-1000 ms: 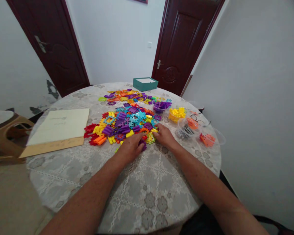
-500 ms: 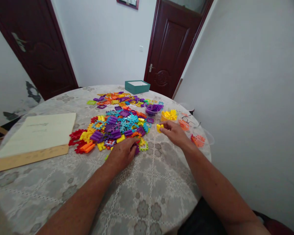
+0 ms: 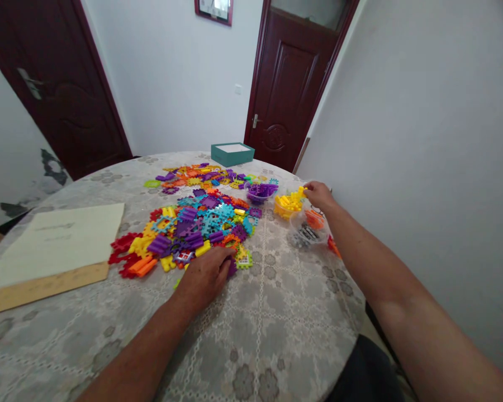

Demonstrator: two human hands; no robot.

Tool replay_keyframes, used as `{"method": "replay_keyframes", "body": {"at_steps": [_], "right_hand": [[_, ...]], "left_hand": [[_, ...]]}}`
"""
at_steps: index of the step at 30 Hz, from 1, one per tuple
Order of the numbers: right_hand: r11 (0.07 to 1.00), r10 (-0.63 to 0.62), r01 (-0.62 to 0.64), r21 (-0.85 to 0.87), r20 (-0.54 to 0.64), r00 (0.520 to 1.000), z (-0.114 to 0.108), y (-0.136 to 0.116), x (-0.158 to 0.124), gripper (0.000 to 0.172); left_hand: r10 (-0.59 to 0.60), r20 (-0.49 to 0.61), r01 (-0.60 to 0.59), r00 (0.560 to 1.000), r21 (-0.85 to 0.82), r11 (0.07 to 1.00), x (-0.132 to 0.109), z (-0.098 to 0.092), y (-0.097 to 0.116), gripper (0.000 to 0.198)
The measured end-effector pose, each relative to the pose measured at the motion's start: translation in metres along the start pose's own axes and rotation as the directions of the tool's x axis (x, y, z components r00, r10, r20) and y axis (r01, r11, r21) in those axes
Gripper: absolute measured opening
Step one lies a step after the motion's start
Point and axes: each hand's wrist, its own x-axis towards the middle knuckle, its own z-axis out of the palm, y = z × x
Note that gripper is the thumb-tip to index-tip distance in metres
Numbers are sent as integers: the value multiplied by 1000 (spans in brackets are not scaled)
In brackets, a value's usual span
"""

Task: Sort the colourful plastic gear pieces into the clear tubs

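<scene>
Though the right hand (image 3: 321,196) pinches a yellow piece (image 3: 302,191), its axis is unclear; left hand's (image 3: 206,274) grip, likewise.

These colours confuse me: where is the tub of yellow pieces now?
In the head view, the tub of yellow pieces is right of centre, just left of the right hand, between the tub of purple pieces and the grey pieces.

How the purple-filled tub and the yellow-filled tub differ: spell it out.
Contents: the purple-filled tub holds purple pieces; the yellow-filled tub holds yellow pieces.
Place: the purple-filled tub stands farther away, the yellow-filled tub nearer and more to the right.
Hands: the right hand holds a yellow piece at the yellow-filled tub; no hand is at the purple-filled tub.
Both are heaped and stand on the tablecloth.
</scene>
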Motion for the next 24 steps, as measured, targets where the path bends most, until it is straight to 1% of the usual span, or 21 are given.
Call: {"method": "replay_keyframes", "body": {"at_steps": [3, 6, 9, 11, 12, 14, 15, 16, 17, 18, 19, 21, 23, 24], "right_hand": [[999, -16, 17, -33, 32, 999, 8, 2, 0, 35], [998, -16, 17, -60, 26, 1000, 10, 0, -4, 38], [997, 1, -2, -74, -16, 1000, 4, -6, -13, 43], [999, -8, 4, -50, -80, 997, -4, -14, -26, 42], [999, -30, 27, -20, -128, 991, -8, -20, -35, 41], [989, -112, 131, 74, -221, 969, -14, -36, -61, 37], [972, -161, 198, 129, -248, 955, -15, -46, -79, 35], [945, -219, 267, 191, -241, 946, -16, -57, -98, 32], [913, -265, 311, 262, -199, 944, -16, -68, -119, 30], [885, -295, 327, 331, -143, 945, -14, -80, -141, 28], [858, -326, 323, 400, -62, 943, -11, -91, -163, 26], [799, -366, 274, 535, 73, 928, -2, -112, -204, 27], [735, -397, 214, 644, 153, 905, 9, -129, -235, 29], [700, -416, 186, 689, 183, 891, 15, -135, -246, 30]], "left_hand": [[4, -1, -4, 1000, -3, 1000, 0, 0, 0, 28], [-2, -6, 2, 1000, -12, 1000, 0, -1, 1, 28], [-41, -16, 40, 999, -52, 998, 2, -5, 5, 29], [-95, -27, 92, 995, -92, 991, 4, -9, 8, 31], [-129, -34, 124, 991, -118, 985, 4, -10, 9, 31], [-198, -41, 186, 979, -196, 963, 5, -11, 10, 33], [-230, -38, 213, 972, -253, 944, 5, -11, 9, 35], [-258, -25, 237, 966, -319, 918, 5, -10, 8, 37], [-283, -3, 259, 959, -395, 882, 5, -8, 7, 39], [-304, 23, 279, 952, -469, 838, 5, -7, 5, 41], [-318, 52, 296, 946, -536, 791, 5, -5, 4, 43], [-332, 107, 321, 937, -635, 703, 6, -2, 3, 46], [-316, 142, 323, 938, -688, 650, 7, -1, 5, 49], [-297, 158, 319, 942, -703, 636, 7, -1, 6, 50]]}}
